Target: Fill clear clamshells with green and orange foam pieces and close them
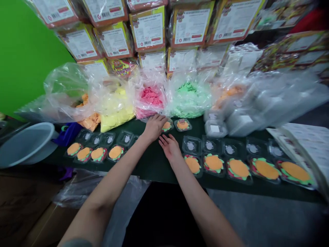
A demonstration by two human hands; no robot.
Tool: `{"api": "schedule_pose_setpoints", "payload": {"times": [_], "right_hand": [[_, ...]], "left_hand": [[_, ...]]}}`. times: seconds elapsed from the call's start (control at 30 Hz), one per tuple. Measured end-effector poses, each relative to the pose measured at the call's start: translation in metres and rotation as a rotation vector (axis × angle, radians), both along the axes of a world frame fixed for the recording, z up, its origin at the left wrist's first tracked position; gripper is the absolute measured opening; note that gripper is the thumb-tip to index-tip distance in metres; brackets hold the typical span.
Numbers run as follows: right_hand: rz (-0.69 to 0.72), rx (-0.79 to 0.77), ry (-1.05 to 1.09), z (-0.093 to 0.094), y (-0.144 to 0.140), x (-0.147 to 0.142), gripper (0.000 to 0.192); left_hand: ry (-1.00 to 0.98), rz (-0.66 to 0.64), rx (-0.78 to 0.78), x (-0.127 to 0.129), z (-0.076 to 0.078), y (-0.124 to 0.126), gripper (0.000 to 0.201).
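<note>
i see the left hand (155, 127) half-curled at a burger box (168, 126) far on the counter (151, 159), grip unclear; the right hand (170, 146) loosely open, empty; open boxes (214, 163) flank both, likely for easy reach.

Basin (47, 151) lies left, 5 burger boxes (239, 143) right, bags (190, 103) behind.

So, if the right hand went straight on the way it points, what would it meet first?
Most likely the left hand, just ahead of the right hand's fingers, though depth is unclear.
</note>
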State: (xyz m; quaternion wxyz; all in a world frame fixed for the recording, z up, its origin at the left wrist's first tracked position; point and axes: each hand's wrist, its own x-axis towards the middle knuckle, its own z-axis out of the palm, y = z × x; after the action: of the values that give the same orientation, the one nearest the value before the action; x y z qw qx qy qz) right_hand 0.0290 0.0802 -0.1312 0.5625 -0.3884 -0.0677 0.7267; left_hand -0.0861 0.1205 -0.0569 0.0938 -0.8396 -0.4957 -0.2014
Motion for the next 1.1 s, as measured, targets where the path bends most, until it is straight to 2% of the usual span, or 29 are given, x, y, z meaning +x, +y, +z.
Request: {"api": "schedule_pose_setpoints", "payload": {"times": [0.1,0.27,0.37,0.43,0.5,0.6,0.7,0.8,0.9,1.0,1.1], "right_hand": [[-0.014,-0.007,0.012,-0.002,-0.001,0.002,0.039],[-0.029,-0.009,0.050,-0.006,-0.013,0.005,0.039],[-0.053,-0.033,0.063,-0.005,-0.013,0.004,0.035],[-0.070,-0.052,0.068,-0.002,-0.010,0.003,0.029],[-0.087,-0.070,0.070,0.001,-0.006,0.004,0.020],[-0.101,-0.092,0.075,0.006,-0.002,0.006,0.010],[-0.082,-0.118,0.093,0.012,-0.002,0.009,0.004],[-0.035,-0.159,0.111,0.021,-0.010,0.011,0.006],[0.029,-0.203,0.127,0.032,-0.032,0.016,0.009],[0.083,-0.223,0.149,0.040,-0.072,0.028,0.009],[0.127,-0.225,0.182,0.045,-0.126,0.049,0.019]], "left_hand": [[0.118,-0.012,0.013,-0.004,-0.008,0.011,0.027],[0.085,-0.022,0.014,-0.011,-0.020,-0.012,0.030],[0.031,-0.038,0.032,-0.004,-0.017,-0.014,0.047],[0.054,-0.056,0.025,0.005,-0.012,-0.003,0.059],[0.107,-0.072,-0.010,0.012,-0.009,0.011,0.063],[0.162,-0.048,-0.075,0.020,-0.006,0.029,0.049],[0.128,-0.017,-0.096,0.018,-0.008,0.026,0.039],[-0.002,-0.033,-0.090,0.009,-0.013,-0.001,0.041],[-0.158,-0.063,-0.112,0.000,-0.021,-0.040,0.041],[-0.267,-0.099,-0.165,-0.004,-0.028,-0.086,0.044],[-0.329,-0.142,-0.244,-0.003,-0.030,-0.136,0.052]]}}
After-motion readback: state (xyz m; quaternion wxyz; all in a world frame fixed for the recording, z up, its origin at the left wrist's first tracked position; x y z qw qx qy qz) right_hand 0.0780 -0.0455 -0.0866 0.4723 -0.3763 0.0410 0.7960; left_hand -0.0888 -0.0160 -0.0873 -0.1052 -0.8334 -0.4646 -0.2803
